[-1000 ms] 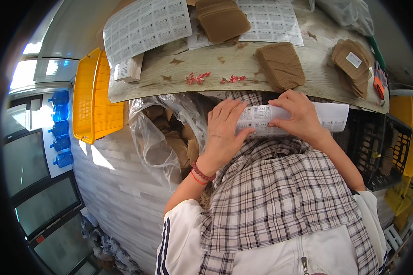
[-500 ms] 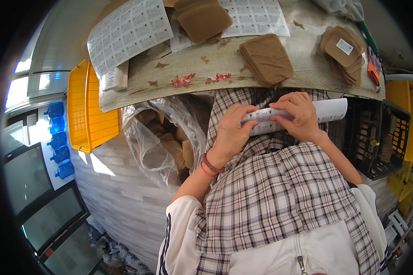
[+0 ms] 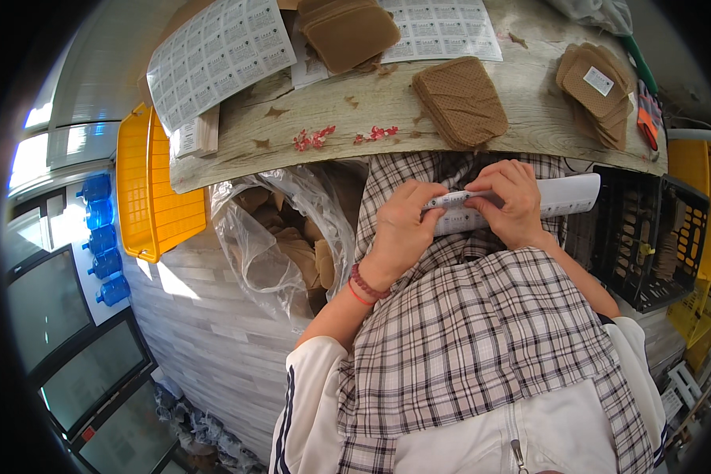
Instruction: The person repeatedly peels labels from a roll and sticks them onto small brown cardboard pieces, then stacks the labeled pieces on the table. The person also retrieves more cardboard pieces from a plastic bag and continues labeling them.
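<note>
Both hands have drawn the white label sheet (image 3: pixel 521 207) down off the counter (image 3: pixel 371 118) onto the lap; left hand (image 3: pixel 399 229) and right hand (image 3: pixel 513 201) pinch its edge, perhaps peeling a label.

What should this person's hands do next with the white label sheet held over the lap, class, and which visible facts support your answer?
Probably peel one label free. The left hand and the right hand pinch the curled label sheet at one spot on its edge, fingertips close together, and a brown pad lies bare on the wooden table just ahead.
</note>
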`<state>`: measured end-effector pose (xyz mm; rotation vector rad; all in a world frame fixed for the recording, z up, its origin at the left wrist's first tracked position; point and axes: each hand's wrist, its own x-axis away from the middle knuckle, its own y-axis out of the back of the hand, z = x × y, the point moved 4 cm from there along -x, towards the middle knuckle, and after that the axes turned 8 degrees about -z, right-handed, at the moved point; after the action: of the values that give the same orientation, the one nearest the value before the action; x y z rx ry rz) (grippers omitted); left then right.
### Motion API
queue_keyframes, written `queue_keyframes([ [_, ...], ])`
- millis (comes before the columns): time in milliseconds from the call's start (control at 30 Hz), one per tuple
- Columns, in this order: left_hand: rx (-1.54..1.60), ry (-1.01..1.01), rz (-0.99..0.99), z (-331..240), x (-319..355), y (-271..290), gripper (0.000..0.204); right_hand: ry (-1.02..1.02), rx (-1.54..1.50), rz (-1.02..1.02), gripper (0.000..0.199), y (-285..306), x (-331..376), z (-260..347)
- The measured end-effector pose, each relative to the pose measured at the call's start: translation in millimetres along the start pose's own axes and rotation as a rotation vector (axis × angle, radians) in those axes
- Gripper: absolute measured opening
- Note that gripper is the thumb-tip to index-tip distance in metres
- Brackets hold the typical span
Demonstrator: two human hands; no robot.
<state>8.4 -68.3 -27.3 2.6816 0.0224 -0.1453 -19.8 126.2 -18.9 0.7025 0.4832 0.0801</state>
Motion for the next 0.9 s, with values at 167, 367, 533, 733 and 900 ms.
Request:
queue_keyframes([
  [167,0.007,0.037,0.012,-6.1,-5.1,5.7,0.027,-0.144,-0.052,0.037,0.030,-0.8,-4.8,4.8],
  [367,-0.004,0.018,-0.048,-2.7,-5.7,1.2,0.023,-0.141,-0.089,0.087,0.025,-1.9,1.3,-5.5],
  [533,-0.012,0.061,-0.050,-1.7,-7.7,-0.8,0.020,-0.070,-0.094,-0.007,0.019,-2.9,-0.1,-4.2],
  [733,-0.012,0.078,-0.059,0.3,-8.1,-3.4,0.019,-0.117,-0.115,-0.026,0.021,-6.8,0.9,-4.8],
  [900,-0.018,0.114,-0.045,0.6,-7.7,-3.7,0.017,-0.066,-0.116,-0.015,0.020,-7.2,4.0,-6.6],
])
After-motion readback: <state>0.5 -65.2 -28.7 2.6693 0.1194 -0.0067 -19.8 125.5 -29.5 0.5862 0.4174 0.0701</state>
